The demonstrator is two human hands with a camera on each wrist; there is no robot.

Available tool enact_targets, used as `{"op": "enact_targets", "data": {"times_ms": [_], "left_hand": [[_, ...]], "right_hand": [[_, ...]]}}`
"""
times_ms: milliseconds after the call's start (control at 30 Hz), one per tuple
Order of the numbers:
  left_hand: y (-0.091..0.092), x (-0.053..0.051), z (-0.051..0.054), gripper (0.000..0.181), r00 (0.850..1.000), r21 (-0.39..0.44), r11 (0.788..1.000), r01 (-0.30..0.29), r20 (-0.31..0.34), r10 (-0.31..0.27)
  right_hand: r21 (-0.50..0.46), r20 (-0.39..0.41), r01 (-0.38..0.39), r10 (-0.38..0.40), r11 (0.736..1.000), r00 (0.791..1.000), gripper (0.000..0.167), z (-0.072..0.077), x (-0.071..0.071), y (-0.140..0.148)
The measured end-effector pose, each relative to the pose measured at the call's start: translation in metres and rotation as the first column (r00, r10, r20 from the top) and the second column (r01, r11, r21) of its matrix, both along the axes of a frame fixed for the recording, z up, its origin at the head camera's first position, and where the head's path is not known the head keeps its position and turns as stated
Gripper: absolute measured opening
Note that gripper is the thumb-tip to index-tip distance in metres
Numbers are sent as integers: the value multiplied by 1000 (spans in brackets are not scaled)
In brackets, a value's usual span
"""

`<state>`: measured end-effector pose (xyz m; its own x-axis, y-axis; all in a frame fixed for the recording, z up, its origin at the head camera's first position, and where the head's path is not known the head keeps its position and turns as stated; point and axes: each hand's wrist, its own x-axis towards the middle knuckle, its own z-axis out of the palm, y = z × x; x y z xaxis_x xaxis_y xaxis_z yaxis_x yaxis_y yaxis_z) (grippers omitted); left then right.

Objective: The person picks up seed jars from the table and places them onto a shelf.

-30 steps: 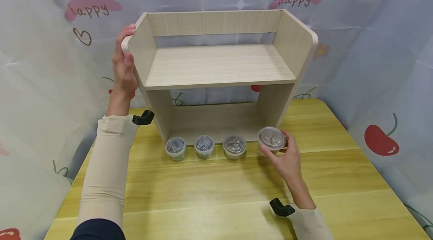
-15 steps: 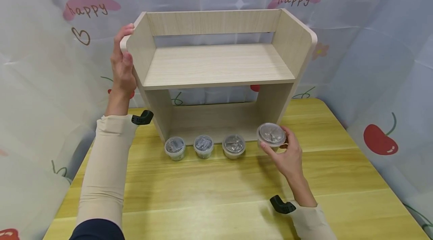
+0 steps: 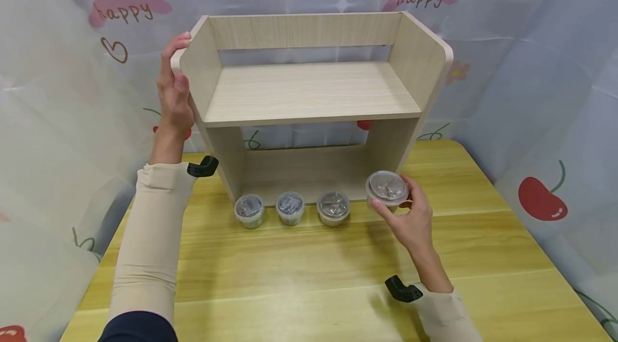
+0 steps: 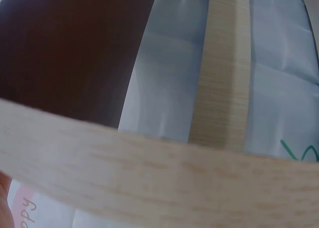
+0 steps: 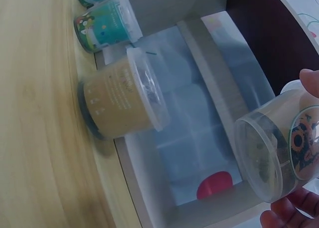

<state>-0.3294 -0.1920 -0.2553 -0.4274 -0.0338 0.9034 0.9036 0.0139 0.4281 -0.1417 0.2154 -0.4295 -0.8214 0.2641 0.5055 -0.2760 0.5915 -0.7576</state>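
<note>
My left hand point(image 3: 175, 93) holds the upper left side panel of a pale two-tier wooden shelf point(image 3: 314, 90), fingers over its outer edge. A blurred strip of the panel point(image 4: 164, 175) crosses the left wrist view. At the shelf's lower right front, my right hand point(image 3: 412, 218) grips a lidded plastic cup point(image 3: 387, 187) between thumb and fingers, raised off the table. The right wrist view shows a sunflower label point(image 5: 303, 138) on this cup's side. To its left stand a tan-labelled cup point(image 3: 333, 208) and two smaller cups, one in the middle point(image 3: 291, 208) and one leftmost point(image 3: 249, 210).
The yellow wood-grain table point(image 3: 270, 283) runs under the shelf and cups. A printed curtain point(image 3: 541, 111) hangs behind and on both sides. Close by the held cup is the shelf's right side panel point(image 3: 393, 149).
My right hand has lifted the cup slightly higher, toward the shelf. The left hand keeps its hold on the panel, and the other cups stay put.
</note>
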Motion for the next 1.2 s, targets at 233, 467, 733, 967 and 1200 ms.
{"op": "enact_targets", "data": {"times_ms": [233, 467, 733, 967, 1200], "left_hand": [[1, 0, 1, 94, 1000, -11, 1000, -11, 3, 11], [2, 0, 1, 94, 1000, -13, 1000, -14, 6, 14], [2, 0, 2, 92, 1000, 9, 1000, 4, -3, -4], [0, 1, 2, 92, 1000, -4, 1000, -4, 5, 4], [-1, 1, 1, 92, 1000, -4, 1000, -1, 14, 1]], "right_hand": [[2, -37, -4, 4, 1000, 999, 79, 6, -2, 1], [1, -86, 10, -10, 1000, 996, 80, 10, -3, 3], [-20, -143, 38, -40, 999, 989, 81, 18, -4, 5], [-30, -162, 35, -40, 999, 986, 80, 24, -3, 6], [-44, -197, 37, -45, 998, 979, 79, 31, -3, 6]]}}
